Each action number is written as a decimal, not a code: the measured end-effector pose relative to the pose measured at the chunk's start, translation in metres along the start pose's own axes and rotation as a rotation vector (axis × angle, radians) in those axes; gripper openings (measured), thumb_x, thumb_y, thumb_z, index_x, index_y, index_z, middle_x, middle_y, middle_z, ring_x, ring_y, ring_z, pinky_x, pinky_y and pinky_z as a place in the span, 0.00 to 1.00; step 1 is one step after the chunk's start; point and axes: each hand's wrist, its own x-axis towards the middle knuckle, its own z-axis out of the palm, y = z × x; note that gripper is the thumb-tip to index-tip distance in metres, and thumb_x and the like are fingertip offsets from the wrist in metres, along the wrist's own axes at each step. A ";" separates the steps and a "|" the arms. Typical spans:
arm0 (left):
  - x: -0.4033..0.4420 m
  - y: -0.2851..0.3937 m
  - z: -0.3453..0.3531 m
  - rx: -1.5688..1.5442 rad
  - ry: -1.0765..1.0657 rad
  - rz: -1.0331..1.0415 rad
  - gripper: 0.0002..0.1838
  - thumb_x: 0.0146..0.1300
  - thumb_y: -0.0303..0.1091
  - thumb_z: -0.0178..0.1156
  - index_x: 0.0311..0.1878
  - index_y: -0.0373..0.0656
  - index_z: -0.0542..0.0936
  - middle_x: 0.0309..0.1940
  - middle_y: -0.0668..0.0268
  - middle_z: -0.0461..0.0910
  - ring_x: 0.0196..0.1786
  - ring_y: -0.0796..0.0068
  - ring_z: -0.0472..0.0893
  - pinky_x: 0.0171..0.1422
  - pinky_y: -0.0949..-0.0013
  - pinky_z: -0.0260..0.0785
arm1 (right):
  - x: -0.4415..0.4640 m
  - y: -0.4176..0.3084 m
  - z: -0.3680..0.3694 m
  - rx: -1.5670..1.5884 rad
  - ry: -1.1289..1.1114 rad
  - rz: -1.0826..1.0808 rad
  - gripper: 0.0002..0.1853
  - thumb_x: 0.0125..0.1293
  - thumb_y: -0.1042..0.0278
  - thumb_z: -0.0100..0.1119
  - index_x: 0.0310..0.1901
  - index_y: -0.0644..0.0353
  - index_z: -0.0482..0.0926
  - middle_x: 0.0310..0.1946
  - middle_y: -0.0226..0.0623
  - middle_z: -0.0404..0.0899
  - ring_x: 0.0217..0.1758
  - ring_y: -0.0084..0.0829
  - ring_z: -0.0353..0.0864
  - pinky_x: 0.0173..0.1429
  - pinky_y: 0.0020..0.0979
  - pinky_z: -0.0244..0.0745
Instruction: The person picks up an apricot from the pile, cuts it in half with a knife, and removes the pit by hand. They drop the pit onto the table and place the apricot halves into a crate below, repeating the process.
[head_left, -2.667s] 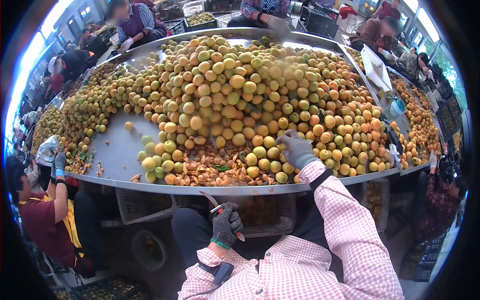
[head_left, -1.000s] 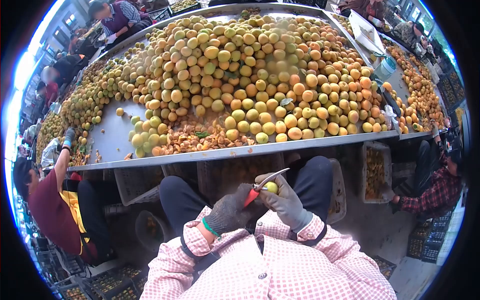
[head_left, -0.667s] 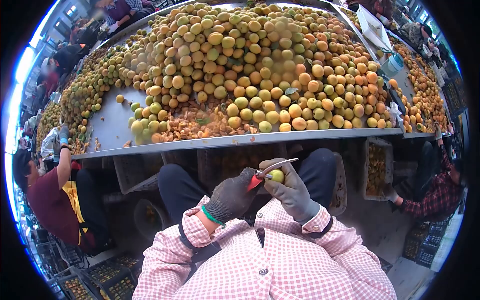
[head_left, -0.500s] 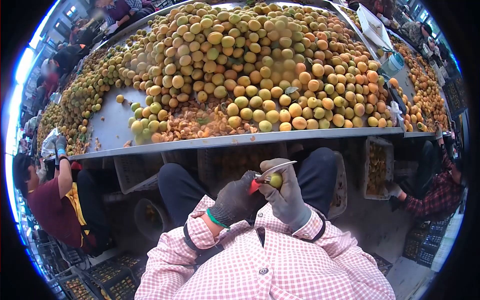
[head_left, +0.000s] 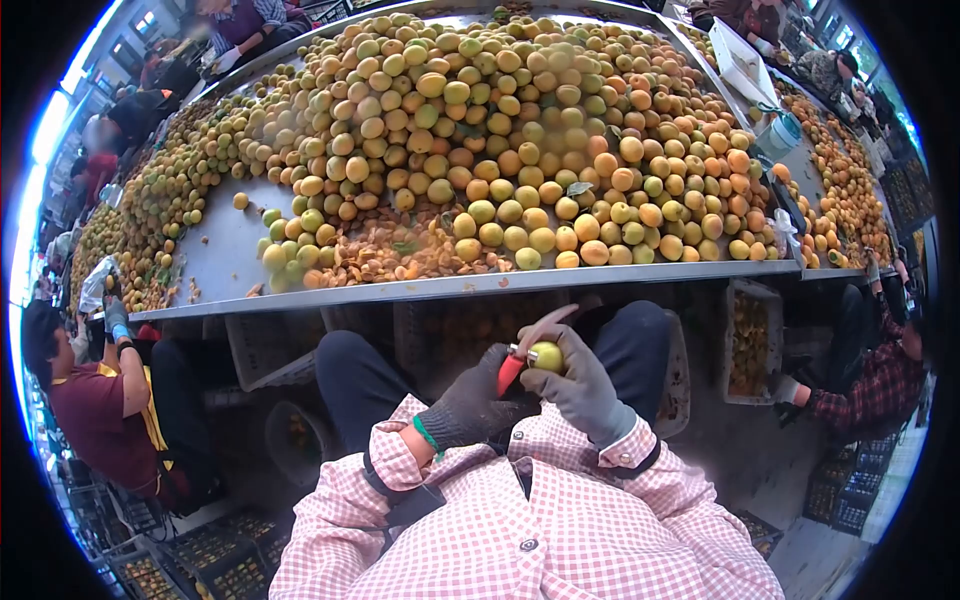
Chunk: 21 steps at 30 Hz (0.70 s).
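My left hand (head_left: pixel 467 402), in a dark knit glove with a green band at the wrist, is closed around the red handle of a small knife (head_left: pixel 509 374). Its curved blade points up and to the right, beside a greenish apricot (head_left: pixel 546 357). My right hand (head_left: pixel 578 385), in a grey glove, grips that apricot between thumb and fingers. Both hands are close together above my lap, below the table's near edge. Whether the blade is cutting the flesh I cannot tell.
A metal table (head_left: pixel 440 287) carries a large heap of apricots (head_left: pixel 430 110) and a pile of apricot scraps (head_left: pixel 400 250). Crates, including a white crate (head_left: pixel 752 345), and a bucket (head_left: pixel 297 440) stand below. A person (head_left: pixel 105 420) sits at left, another person (head_left: pixel 860 400) at right.
The knife blade has swung to a steeper upward angle. More of the apricot shows between my fingers, and my right hand has shifted slightly down and to the right.
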 end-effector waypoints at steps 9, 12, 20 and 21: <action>0.013 0.048 -0.012 -0.620 0.057 -0.208 0.17 0.68 0.36 0.56 0.57 0.47 0.67 0.39 0.67 0.71 0.33 0.82 0.68 0.35 0.76 0.61 | 0.011 -0.016 -0.010 0.784 0.063 0.275 0.22 0.65 0.66 0.62 0.57 0.60 0.67 0.48 0.30 0.73 0.47 0.19 0.74 0.53 0.23 0.73; 0.008 0.046 -0.010 -0.750 0.104 -0.199 0.16 0.69 0.38 0.55 0.58 0.53 0.68 0.27 0.72 0.70 0.20 0.85 0.64 0.20 0.80 0.53 | 0.012 -0.006 -0.008 0.664 0.097 0.209 0.27 0.63 0.64 0.63 0.60 0.58 0.64 0.47 0.31 0.74 0.45 0.22 0.77 0.51 0.25 0.77; -0.001 0.060 -0.046 -0.223 0.041 -0.122 0.13 0.62 0.32 0.61 0.49 0.39 0.75 0.31 0.61 0.77 0.31 0.69 0.78 0.38 0.69 0.72 | 0.007 -0.020 -0.023 0.789 0.020 0.155 0.25 0.63 0.75 0.60 0.61 0.60 0.64 0.48 0.34 0.73 0.53 0.26 0.76 0.60 0.28 0.72; 0.002 0.057 -0.043 0.024 0.087 0.100 0.13 0.62 0.32 0.62 0.48 0.39 0.76 0.30 0.61 0.77 0.28 0.70 0.77 0.35 0.70 0.70 | 0.008 -0.018 -0.022 0.727 -0.009 0.126 0.25 0.63 0.74 0.60 0.61 0.60 0.64 0.50 0.35 0.73 0.54 0.27 0.76 0.62 0.28 0.70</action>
